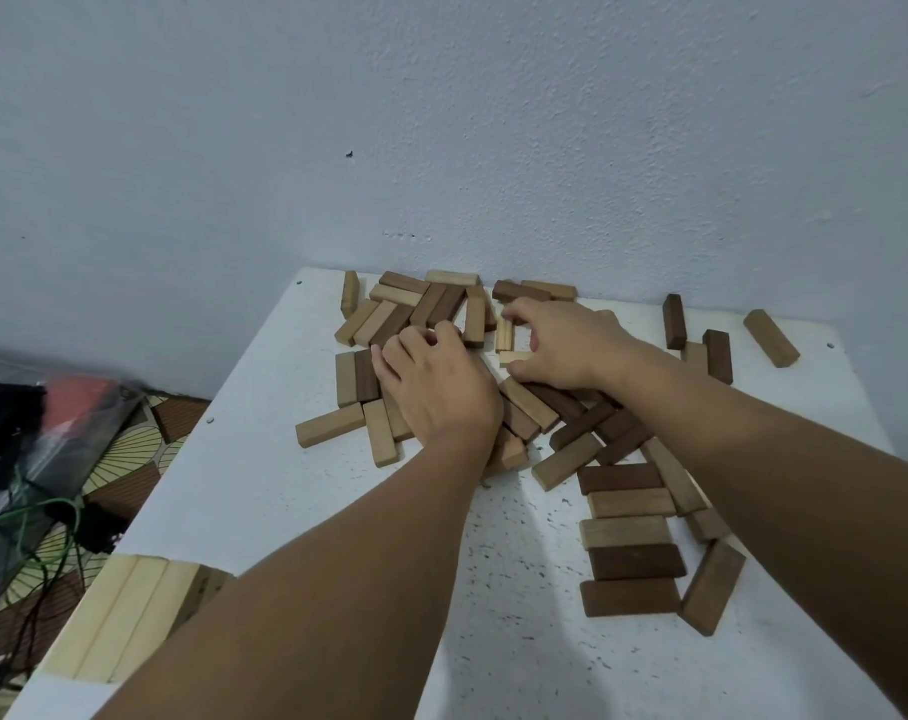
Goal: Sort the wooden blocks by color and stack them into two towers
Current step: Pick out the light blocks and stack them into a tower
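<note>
Many wooden blocks, light and dark, lie scattered in a pile on the white table by the wall. My left hand lies on the pile's middle, fingers curled down over a dark block; what its palm covers is hidden. My right hand reaches in beside it, with fingers and thumb curled round a small light block. A row of pale blocks lies side by side at the table's near left edge. Mixed dark and light blocks lie in a loose column at the right.
The blue-grey wall stands right behind the pile. Stray blocks lie at the far right of the table. Off the table's left edge the floor holds a patterned mat, a dark bag and green cables.
</note>
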The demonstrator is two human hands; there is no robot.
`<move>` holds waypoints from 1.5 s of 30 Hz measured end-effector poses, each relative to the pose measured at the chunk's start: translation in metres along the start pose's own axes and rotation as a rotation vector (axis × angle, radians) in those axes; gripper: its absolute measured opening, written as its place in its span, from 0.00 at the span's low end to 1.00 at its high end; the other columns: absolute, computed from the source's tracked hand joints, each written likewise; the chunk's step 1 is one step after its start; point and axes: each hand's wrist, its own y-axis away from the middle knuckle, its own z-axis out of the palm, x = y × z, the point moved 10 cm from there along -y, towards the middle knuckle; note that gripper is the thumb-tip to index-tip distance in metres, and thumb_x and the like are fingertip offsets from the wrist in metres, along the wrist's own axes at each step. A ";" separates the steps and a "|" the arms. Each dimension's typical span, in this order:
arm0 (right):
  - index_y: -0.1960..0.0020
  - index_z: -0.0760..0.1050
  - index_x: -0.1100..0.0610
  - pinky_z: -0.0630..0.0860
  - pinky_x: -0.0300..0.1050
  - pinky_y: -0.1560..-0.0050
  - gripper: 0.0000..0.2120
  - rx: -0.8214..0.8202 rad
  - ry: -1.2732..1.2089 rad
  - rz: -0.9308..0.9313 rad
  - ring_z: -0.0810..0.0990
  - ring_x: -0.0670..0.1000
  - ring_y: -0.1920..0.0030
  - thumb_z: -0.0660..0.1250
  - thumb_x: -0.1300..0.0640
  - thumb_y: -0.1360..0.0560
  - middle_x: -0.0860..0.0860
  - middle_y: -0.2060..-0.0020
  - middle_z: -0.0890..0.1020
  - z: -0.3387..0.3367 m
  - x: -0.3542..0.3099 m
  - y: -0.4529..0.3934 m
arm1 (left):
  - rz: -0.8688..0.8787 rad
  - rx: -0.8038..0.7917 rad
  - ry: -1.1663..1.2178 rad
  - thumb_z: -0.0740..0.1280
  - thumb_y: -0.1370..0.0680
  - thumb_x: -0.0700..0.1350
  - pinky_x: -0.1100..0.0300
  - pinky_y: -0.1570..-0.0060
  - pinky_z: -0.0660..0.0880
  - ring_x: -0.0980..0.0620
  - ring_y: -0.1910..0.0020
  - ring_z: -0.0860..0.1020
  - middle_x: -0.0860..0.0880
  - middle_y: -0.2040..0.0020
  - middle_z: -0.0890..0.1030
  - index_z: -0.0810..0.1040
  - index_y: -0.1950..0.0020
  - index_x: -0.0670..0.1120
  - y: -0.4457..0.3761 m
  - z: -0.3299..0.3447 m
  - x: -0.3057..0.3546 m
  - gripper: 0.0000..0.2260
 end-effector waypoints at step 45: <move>0.51 0.76 0.44 0.60 0.57 0.33 0.25 0.493 -0.095 0.263 0.71 0.49 0.43 0.61 0.25 0.31 0.45 0.46 0.72 -0.033 0.018 0.165 | -0.087 -0.253 0.154 0.64 0.18 0.51 0.46 0.29 0.57 0.46 0.33 0.73 0.52 0.35 0.79 0.80 0.39 0.58 0.048 -0.067 -0.014 0.09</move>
